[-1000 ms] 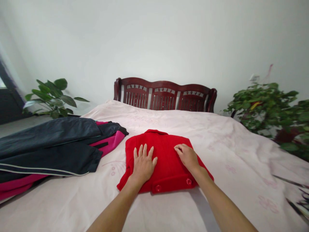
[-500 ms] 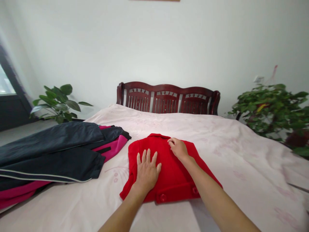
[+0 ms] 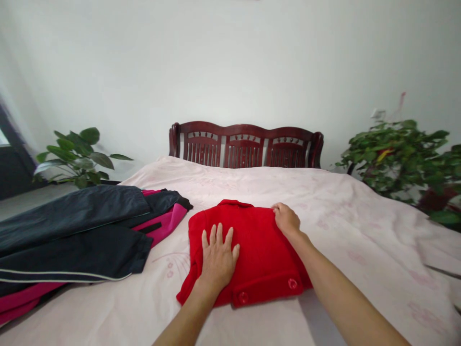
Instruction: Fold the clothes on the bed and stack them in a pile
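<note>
A red coat (image 3: 255, 245) lies folded on the bed, its collar at the far end and two round red buttons showing along the near edge. Flat on its left part rests my left hand (image 3: 218, 262), fingers spread. My right hand (image 3: 287, 218) is closed on the coat's upper right edge, thumb and fingers pinched together. The forearm hides part of the coat's lower right side.
Dark trousers (image 3: 75, 206) with white piping lie over pink and black clothing (image 3: 169, 221) on the left. A pale flowered sheet (image 3: 360, 240) covers the bed. Beyond stands a carved wooden backrest (image 3: 245, 144). Leafy plants flank the bed, left (image 3: 79, 154) and right (image 3: 399, 158).
My right hand has moved right, from the coat's upper middle to its upper right edge. The coat's right side looks drawn out differently. My left hand stays flat on the coat.
</note>
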A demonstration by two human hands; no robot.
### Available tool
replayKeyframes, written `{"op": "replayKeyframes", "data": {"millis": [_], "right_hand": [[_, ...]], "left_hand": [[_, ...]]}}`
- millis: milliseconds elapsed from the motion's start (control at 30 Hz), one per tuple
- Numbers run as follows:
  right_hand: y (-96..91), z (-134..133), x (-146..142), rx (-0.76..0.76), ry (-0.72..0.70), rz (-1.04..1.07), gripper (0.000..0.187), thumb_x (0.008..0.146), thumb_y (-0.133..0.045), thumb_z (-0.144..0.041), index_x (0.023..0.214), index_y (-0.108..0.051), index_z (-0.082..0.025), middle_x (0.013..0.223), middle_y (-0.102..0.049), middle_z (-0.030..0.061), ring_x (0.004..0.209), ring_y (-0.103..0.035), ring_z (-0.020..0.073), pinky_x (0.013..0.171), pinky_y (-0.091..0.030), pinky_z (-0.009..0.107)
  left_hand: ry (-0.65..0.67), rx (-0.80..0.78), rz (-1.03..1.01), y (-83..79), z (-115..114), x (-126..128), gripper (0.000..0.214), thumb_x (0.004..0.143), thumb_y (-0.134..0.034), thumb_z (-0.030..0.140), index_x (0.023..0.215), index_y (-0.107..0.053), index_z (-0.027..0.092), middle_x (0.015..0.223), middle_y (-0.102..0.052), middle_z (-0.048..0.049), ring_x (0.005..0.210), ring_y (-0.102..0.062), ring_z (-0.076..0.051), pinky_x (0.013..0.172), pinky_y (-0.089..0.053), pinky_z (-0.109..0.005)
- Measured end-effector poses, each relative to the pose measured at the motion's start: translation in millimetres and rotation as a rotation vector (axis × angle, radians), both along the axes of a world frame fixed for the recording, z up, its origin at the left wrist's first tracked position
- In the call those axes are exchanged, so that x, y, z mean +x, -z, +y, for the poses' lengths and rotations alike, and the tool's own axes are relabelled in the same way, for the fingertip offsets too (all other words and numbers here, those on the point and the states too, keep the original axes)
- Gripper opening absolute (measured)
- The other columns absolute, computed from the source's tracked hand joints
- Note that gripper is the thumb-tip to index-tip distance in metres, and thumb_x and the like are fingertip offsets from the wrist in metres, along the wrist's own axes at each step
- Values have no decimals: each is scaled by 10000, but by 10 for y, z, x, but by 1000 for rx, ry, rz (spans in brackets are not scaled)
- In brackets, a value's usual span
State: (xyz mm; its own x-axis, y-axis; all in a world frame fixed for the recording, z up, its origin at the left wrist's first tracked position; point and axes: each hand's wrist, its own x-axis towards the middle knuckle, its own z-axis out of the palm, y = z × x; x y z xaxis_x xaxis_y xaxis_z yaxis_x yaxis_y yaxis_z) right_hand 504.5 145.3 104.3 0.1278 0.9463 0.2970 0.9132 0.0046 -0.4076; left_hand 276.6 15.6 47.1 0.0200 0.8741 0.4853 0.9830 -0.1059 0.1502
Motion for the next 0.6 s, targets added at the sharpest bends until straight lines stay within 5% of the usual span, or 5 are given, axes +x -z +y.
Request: {"op": "replayKeyframes", "data": {"millis": [133,267,367,500,600], "right_hand": [[40,-74,339,-92,42,23,209,793,-549,-190,848,-739,-257,976,-738,40,867,-660,212,718,-452,300],[-40,-249,379,-37,77,106,307,829,-461,-188,987,-720,-232,971,-738,55,871,-663,196,743,-468,298],[-60,-562,165,18,-63,209,411,891,-346,-221,1170,-648,-221,979,-732,31,794,-672,143,727,-496,257],[131,-1011,-98,-55,-470,387,405,890,-370,-251,1193,-637,-217,1050,-725,42,873,-684,154,779,-535,277],[293,-1136,-10,-30,-445,378,387,869,-406,-205,1159,-663,-219,1109,-718,58,1012,-665,169,924,-510,318]], "left_hand": [[1,-18,2,-13,11,-8,530,957,-392,496,1436,-477,287,1522,-430,-112,1422,-331,-332,1164,-171,-601],[14,-44,22,-37,15,-29,510,974,-362,467,1435,-478,282,1511,-445,-123,1412,-356,-321,1154,-203,-589],[23,-83,34,-55,26,-41,498,979,-357,449,1434,-477,285,1502,-454,-133,1400,-380,-322,1139,-237,-586],[82,-164,34,-152,56,-108,499,977,-375,429,1446,-460,280,1509,-442,-142,1401,-382,-329,1128,-254,-590],[242,-241,21,-290,47,-275,477,975,-393,355,1432,-480,250,1502,-456,-129,1392,-405,-297,1139,-282,-535]]}}
